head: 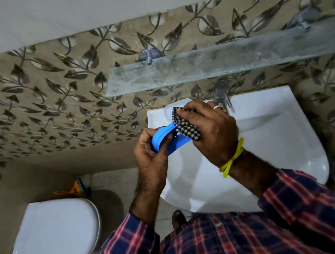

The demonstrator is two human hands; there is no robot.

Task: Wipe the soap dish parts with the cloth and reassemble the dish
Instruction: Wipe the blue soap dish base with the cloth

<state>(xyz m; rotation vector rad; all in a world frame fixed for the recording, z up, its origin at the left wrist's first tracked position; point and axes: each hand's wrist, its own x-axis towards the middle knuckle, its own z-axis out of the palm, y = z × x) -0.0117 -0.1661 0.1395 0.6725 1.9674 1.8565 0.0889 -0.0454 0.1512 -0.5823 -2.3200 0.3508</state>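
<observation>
Over the sink (266, 137), the left hand (151, 159) has its fingers clamped on the blue dish (161, 136). The right hand (208, 131) presses the checked cloth (185, 126) against it, fingers closed on the cloth.

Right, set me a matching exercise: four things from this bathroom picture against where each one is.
Things:
1. checked cloth
2. blue soap dish part
3. glass shelf
4. toilet lid

Places:
A. on the wall above the basin
B. lower left, beside the basin
C. gripped in the left hand
D. bunched under the right hand

Pairs: 1-D, 2-C, 3-A, 4-B
</observation>
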